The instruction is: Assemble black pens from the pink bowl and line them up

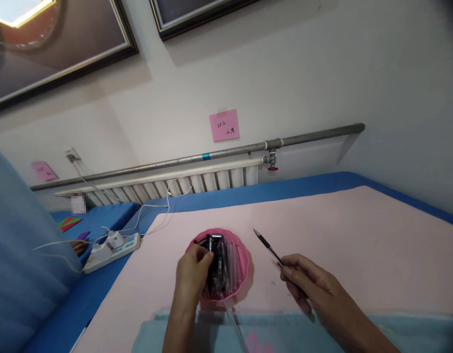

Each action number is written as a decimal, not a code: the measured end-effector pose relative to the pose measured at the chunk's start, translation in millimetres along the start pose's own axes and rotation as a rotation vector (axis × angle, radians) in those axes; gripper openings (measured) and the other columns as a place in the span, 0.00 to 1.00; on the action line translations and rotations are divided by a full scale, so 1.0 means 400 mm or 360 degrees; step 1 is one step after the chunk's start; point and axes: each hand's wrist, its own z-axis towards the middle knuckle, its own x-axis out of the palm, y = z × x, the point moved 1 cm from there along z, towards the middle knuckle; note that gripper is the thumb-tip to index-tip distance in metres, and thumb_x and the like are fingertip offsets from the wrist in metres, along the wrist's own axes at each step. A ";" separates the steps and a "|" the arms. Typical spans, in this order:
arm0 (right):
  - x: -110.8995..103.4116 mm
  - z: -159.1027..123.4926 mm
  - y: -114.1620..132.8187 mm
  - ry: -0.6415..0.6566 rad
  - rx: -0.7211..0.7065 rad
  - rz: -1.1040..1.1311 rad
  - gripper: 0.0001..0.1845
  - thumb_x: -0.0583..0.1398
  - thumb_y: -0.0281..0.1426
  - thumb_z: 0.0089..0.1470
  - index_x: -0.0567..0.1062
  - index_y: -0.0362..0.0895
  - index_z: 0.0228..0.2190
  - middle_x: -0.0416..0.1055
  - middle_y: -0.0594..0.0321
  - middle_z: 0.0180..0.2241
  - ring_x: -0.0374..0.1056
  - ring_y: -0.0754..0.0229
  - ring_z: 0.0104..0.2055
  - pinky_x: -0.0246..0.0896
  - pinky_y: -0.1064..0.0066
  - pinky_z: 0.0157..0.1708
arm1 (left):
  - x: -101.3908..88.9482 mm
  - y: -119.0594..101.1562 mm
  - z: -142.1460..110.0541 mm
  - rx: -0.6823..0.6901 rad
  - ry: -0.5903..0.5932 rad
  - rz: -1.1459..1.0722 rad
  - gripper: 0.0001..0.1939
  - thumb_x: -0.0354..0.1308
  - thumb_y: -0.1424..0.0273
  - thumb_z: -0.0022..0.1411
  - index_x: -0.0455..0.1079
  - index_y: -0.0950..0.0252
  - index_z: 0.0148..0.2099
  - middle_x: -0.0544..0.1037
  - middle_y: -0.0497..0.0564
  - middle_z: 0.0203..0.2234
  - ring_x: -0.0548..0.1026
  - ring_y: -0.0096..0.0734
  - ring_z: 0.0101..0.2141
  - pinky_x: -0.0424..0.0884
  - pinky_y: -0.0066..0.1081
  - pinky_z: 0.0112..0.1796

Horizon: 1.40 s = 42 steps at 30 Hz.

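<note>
Pink basket (244,260) holds dark pen parts (219,267); my left hand (192,273) touches them (if it pinches one, I cannot tell). My right hand (313,284) pinches a pen (266,243) beside the basket. Leftward lies a power strip (120,251).

A pink handwritten note (224,126) hangs above a metal pipe (322,134) and white radiator (222,180); a power strip (120,251) lies at left.

Bowl (244,257) & pen (267,245) look smooth plas., pipe (230,152) dull mtl.
</note>
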 end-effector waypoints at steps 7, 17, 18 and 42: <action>0.002 -0.002 -0.001 0.0038 -0.0044 -0.0039 0.11 0.54 0.39 0.51 0.69 0.44 0.28 0.56 0.73 0.16 0.52 0.68 0.17 0.47 0.77 0.14 | 0.052 0.012 -0.009 0.0075 0.0111 0.0620 0.06 0.62 0.76 0.36 0.69 0.61 0.20 0.71 0.48 0.16 0.67 0.34 0.22 0.56 0.30 0.27; 0.009 -0.013 0.004 -0.0032 -0.0205 -0.0271 0.08 0.53 0.36 0.52 0.68 0.46 0.27 0.59 0.71 0.19 0.56 0.66 0.19 0.50 0.76 0.18 | 0.038 -0.002 -0.008 -0.0028 0.0158 0.0233 0.08 0.59 0.79 0.38 0.73 0.62 0.24 0.72 0.47 0.16 0.69 0.32 0.23 0.61 0.30 0.28; 0.012 -0.016 0.005 -0.0012 -0.0226 -0.0309 0.07 0.53 0.35 0.52 0.68 0.46 0.27 0.60 0.71 0.20 0.56 0.66 0.20 0.50 0.76 0.18 | 0.034 -0.009 -0.010 -0.0071 0.0219 0.0054 0.08 0.60 0.76 0.41 0.74 0.63 0.28 0.73 0.47 0.18 0.69 0.30 0.22 0.61 0.28 0.27; 0.028 -0.015 -0.032 0.0186 -0.0478 -0.0928 0.10 0.49 0.36 0.57 0.67 0.47 0.30 0.64 0.68 0.22 0.60 0.62 0.25 0.53 0.73 0.25 | 0.069 -0.038 -0.050 -0.0301 0.0576 -0.0885 0.15 0.67 0.65 0.42 0.67 0.68 0.28 0.72 0.45 0.20 0.71 0.21 0.22 0.67 0.22 0.24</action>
